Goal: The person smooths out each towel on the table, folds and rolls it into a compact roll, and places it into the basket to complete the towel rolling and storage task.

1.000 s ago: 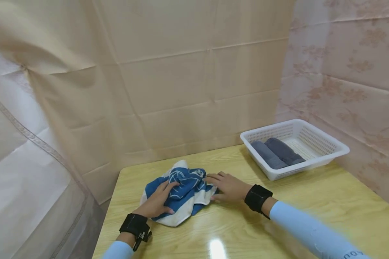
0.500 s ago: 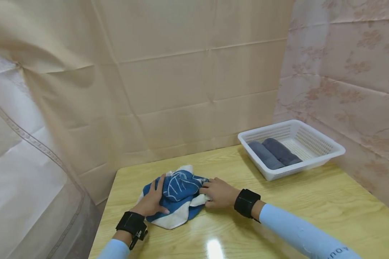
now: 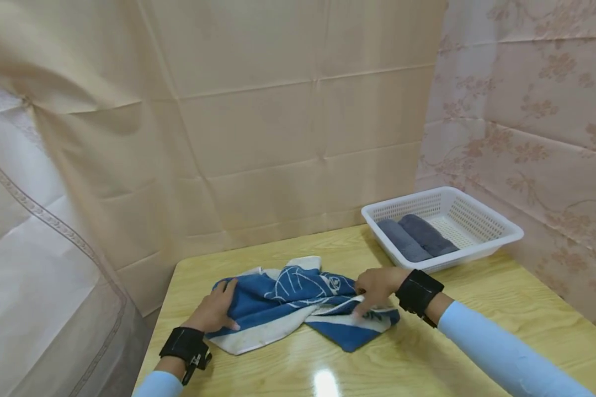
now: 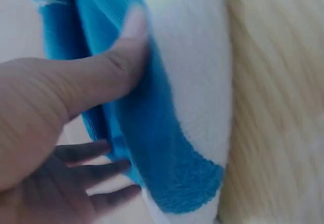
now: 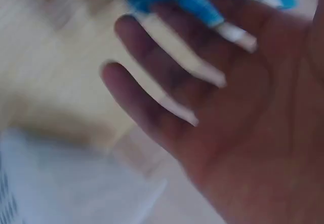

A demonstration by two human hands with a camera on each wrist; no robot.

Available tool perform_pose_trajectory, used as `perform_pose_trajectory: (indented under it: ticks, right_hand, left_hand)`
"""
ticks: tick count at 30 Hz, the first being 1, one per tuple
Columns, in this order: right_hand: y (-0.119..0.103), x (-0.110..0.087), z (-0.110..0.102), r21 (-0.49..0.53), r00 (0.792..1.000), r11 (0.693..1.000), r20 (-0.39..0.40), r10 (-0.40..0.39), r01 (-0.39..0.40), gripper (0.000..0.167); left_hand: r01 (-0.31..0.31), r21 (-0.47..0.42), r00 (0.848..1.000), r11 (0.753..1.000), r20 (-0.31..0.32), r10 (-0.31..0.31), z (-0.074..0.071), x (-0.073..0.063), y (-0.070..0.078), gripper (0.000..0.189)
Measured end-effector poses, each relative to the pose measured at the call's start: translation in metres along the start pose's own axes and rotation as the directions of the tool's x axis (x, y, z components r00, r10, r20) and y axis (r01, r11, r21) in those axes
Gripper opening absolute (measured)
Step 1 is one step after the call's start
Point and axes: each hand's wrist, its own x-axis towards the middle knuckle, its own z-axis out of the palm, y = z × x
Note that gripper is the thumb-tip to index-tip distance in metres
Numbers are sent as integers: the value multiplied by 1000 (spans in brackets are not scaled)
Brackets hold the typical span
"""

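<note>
A blue and white towel (image 3: pixel 288 300) with white line drawings lies rumpled and spread sideways on the wooden table. At its left end rests my left hand (image 3: pixel 212 310), with the thumb lying on the blue cloth. The left wrist view shows several of that hand's fingers (image 4: pixel 96 176) loosely extended beside the towel's edge. My right hand (image 3: pixel 379 288) pinches the towel near its right end between thumb and index finger. Its other fingers (image 5: pixel 152 64) are spread apart in the blurred right wrist view. A folded corner of the towel hangs toward the table's front.
A white plastic basket (image 3: pixel 496 241) stands at the back right of the table (image 3: pixel 258 375), holding two rolled grey towels (image 3: pixel 427 234). Beige curtain cloth (image 3: pixel 278 138) hangs behind the table, with a flowered pink cloth (image 3: pixel 551 143) on the right.
The bunched towel is now stretched wider to the right. My right hand has moved right with its end, after closing on it; my left hand has shifted slightly left.
</note>
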Motion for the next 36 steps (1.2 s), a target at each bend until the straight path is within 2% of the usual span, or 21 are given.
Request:
perform_pose_trajectory:
  ticks: [2,4,6,8,10,13,15,17,20,22,24,27,28,29,30,31,32,33,34,35,36]
  right_hand:
    - [-5,9,2,56,991,995,-109,-73,80,39]
    - [-12,22,10,20,956,984,-240,-169,179,34]
    - [-19,36,21,-57,918,970,-314,-242,236,31]
    - [-25,48,32,-111,916,961,-292,-274,252,44]
    - [-27,57,41,-131,934,961,-235,-270,245,59]
    - [-24,64,50,-174,953,966,-206,-224,189,68]
    - [-19,66,51,-210,953,966,-228,-198,151,67]
    - [-13,68,48,-253,939,959,-284,-196,123,62]
    - [-8,70,41,-329,889,941,-404,-217,80,44]
    - [-7,70,35,-370,832,928,-497,-246,53,31]
    - [-9,68,29,-393,762,919,-589,-268,20,19]
    - [-21,64,16,-369,666,929,-689,-284,15,17]
    - [-27,62,11,-342,642,939,-714,-279,28,17]
    - [-33,58,6,-301,634,952,-726,-269,58,17]
    - [-39,55,0,-240,644,964,-721,-256,114,19]
    - [-45,50,-6,-165,674,968,-695,-250,189,22]
    - [-50,45,-11,-77,715,956,-648,-264,283,23]
    - [-54,40,-14,35,762,924,-579,-291,380,23]
    - [-57,36,-17,176,810,871,-487,-327,458,20]
    - [-58,32,-18,325,849,810,-390,-356,489,18]
    - [-57,30,-17,441,875,759,-310,-371,478,19]
  left_hand:
    - [-59,-51,998,997,-20,58,3,2,3,71]
    - [-131,-89,991,987,-17,130,9,5,6,54]
    - [-202,-87,979,975,20,205,15,8,7,53]
    - [-229,-63,971,971,59,233,21,7,6,65]
    - [-196,-42,975,980,93,200,24,6,4,85]
    - [-62,-43,988,997,139,67,21,3,0,104]
    - [18,-38,987,999,163,-12,16,0,-1,111]
    - [58,-6,982,998,179,-56,10,-1,-1,115]
    - [65,77,983,995,169,-78,2,-2,3,118]
    - [58,146,985,988,154,-81,-1,-2,8,120]
    - [59,214,986,975,143,-91,-3,-1,15,122]
    - [62,297,988,953,118,-101,-2,-1,19,116]
    - [60,300,989,952,113,-98,-2,-1,19,110]
    - [61,290,990,955,106,-95,-1,-1,18,103]
    - [45,278,994,960,86,-71,0,-2,15,91]
    - [27,260,997,965,64,-46,1,-2,12,76]
    - [12,243,999,970,47,-24,2,-2,8,61]
    - [-3,230,1000,973,31,-4,1,-2,5,47]
    - [-15,220,1000,975,29,9,-1,-3,3,33]
    - [-28,229,999,973,24,23,-3,-3,2,24]
    - [-36,247,999,968,19,32,-5,-3,2,19]
